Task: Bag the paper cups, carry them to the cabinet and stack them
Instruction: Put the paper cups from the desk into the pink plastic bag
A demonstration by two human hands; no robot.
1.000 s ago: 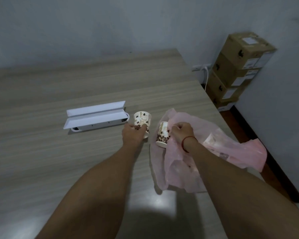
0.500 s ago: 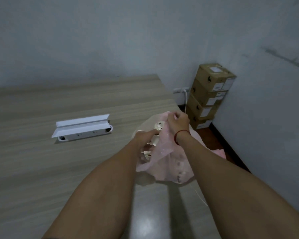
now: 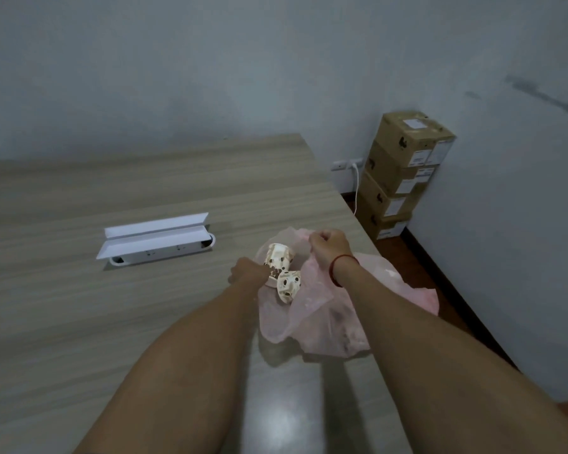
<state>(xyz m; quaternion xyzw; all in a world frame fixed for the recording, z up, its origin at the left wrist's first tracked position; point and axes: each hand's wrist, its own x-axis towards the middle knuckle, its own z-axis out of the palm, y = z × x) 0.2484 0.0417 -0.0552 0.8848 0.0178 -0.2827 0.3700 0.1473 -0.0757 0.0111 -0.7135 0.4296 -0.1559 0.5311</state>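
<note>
A thin pink plastic bag (image 3: pixel 328 322) lies on the wooden table (image 3: pixel 79 322) near its right edge. My right hand (image 3: pixel 329 247), a red band on its wrist, pinches the bag's upper rim and holds the mouth up. Two patterned paper cups lie on their sides in the bag's mouth: one (image 3: pixel 278 258) higher up, the other (image 3: pixel 288 285) just below it. My left hand (image 3: pixel 248 273) is at the mouth's left side, closed on the bag's left rim beside the cups; its fingers are mostly hidden.
A white power-socket box (image 3: pixel 158 242) with its lid flipped open is set into the table to the left. Stacked cardboard boxes (image 3: pixel 404 172) stand on the floor in the corner beyond the table's right edge, beside a wall outlet with a white cable.
Both cups stood on the table one second ago, one in each hand. They now lie inside the bag's mouth, which my right hand has lifted. My view has tilted up.
</note>
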